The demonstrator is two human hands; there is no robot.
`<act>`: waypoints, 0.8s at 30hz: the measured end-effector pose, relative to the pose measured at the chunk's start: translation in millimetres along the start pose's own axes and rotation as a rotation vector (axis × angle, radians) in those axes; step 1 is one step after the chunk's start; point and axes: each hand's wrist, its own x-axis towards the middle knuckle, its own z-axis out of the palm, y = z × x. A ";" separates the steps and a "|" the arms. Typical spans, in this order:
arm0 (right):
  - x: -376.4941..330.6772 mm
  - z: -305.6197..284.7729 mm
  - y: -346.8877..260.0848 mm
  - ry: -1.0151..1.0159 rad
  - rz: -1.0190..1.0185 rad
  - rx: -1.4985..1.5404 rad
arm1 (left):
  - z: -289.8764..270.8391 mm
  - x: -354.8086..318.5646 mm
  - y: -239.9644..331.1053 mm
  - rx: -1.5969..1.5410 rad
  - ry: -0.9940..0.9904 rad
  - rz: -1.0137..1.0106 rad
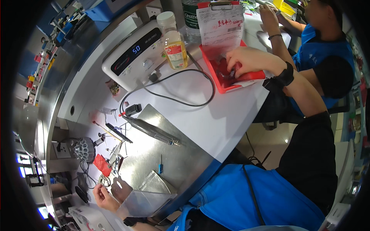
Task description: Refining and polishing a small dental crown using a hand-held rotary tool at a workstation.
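My right hand (250, 61) reaches into a red plastic bin (221, 85) at the back right. Its fingers are closed around something small that I cannot make out. A clipboard with a printed sheet (221, 27) stands up at the bin's far side. At the lower left, my left hand (106, 199) has curled fingers beside a small silver ring-shaped piece (104, 180); whether they grip it is unclear. Near that hand lie a red packet (102, 165) and a clear sheet (146, 203). A dark rotary handpiece (152, 131) rests on the metal plate (189, 158).
A white control box (133, 54) with a lit display and a cable stands behind, next to a bottle of yellow liquid (175, 50). Several burs and a bur holder (83, 149) sit left. A blue-handled tool (160, 168) lies on the plate. A co-worker (320, 50) sits right.
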 end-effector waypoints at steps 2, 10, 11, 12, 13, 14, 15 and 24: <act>-1.9 0.4 9.4 0.017 -0.006 0.085 | 3.6 1.5 5.0 -0.009 -0.016 0.012; -67.7 -65.6 -24.1 0.212 0.134 0.203 | -10.8 -5.8 2.5 -0.053 -0.016 0.061; -94.6 -77.3 -33.8 0.164 0.097 0.199 | -2.4 0.9 0.8 -0.090 -0.016 0.069; -105.0 -74.5 -48.0 0.124 0.090 0.493 | 0.6 2.3 4.0 -0.095 -0.008 0.069; -101.5 -59.2 -50.5 0.057 0.046 0.813 | -8.5 -5.4 14.2 -0.038 0.005 0.088; -97.8 -51.9 -56.5 0.010 -0.046 0.847 | -8.5 -7.6 17.1 -0.019 0.001 0.106; -91.1 -49.5 -59.4 0.006 -0.052 0.845 | -9.0 -8.2 16.6 -0.017 0.008 0.104; -46.3 -48.4 -45.4 0.424 0.301 0.799 | -27.7 -3.5 5.9 -0.069 -0.028 0.174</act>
